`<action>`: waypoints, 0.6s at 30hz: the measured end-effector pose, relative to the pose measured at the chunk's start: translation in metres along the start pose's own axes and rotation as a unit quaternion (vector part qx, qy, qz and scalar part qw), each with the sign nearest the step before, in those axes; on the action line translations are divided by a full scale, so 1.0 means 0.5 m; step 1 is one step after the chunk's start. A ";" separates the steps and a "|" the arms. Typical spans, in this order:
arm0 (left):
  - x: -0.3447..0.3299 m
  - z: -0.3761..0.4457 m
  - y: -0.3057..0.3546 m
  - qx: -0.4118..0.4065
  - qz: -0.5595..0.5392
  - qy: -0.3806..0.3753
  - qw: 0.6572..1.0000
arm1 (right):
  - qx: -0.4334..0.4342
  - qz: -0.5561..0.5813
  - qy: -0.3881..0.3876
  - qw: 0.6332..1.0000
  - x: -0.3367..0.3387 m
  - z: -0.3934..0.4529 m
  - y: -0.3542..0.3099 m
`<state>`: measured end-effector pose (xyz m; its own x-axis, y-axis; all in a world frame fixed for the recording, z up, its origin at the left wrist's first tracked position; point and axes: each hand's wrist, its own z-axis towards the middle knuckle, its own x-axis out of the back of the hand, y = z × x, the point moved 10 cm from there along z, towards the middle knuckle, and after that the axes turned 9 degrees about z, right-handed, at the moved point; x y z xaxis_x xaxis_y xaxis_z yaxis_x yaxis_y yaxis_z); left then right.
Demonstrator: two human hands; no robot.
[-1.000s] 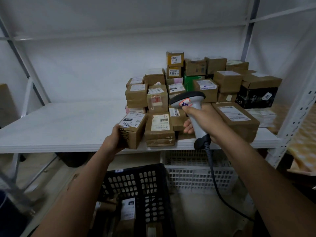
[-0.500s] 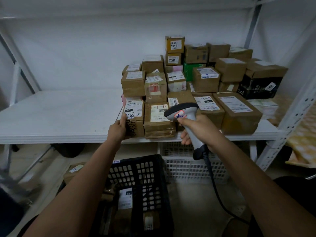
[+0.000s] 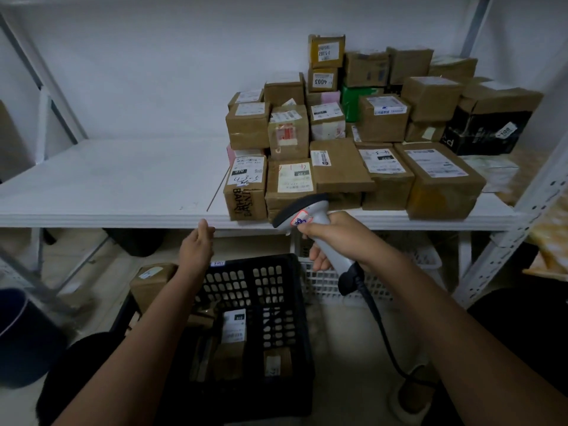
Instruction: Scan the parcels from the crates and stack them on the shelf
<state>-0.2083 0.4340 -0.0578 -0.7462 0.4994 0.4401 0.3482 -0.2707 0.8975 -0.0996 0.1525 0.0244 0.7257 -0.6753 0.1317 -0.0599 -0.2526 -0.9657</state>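
Note:
A small brown parcel (image 3: 245,192) with a white label and black marker writing stands on the white shelf (image 3: 107,186), at the left front corner of a pile of several cardboard parcels (image 3: 362,130). My left hand (image 3: 196,245) hangs empty just below the shelf's front edge, fingers loosely apart. My right hand (image 3: 335,238) grips a grey barcode scanner (image 3: 304,212) in front of the pile, its black cable trailing down to the floor. Below, a black crate (image 3: 261,290) holds more labelled parcels (image 3: 233,330).
A white crate (image 3: 378,284) sits under the shelf behind the black one. Another brown parcel (image 3: 150,282) lies on the floor left of the black crate. A dark bin (image 3: 21,339) stands at lower left. White shelf uprights (image 3: 522,222) rise at right.
My left hand set the small parcel on the shelf beside the pile, let go and dropped below the shelf edge. My right hand with the scanner has lowered slightly.

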 end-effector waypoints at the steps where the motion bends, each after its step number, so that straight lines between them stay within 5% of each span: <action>1: -0.004 -0.004 -0.017 0.009 0.000 -0.011 1.000 | -0.010 -0.004 -0.009 1.000 -0.017 0.002 0.013; 11: 0.054 -0.026 -0.355 0.179 0.112 -0.102 0.972 | -0.124 -0.083 -0.079 0.986 -0.196 0.093 0.227; 18: 0.132 -0.031 -0.517 0.172 0.372 -0.058 0.910 | -0.180 -0.098 -0.092 0.974 -0.282 0.150 0.329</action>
<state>-0.3564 0.5242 -0.2614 -0.1733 0.3729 0.9115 0.9043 -0.3064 0.2973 -0.1605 0.2582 -0.1698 0.8564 -0.4617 0.2310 -0.1200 -0.6132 -0.7808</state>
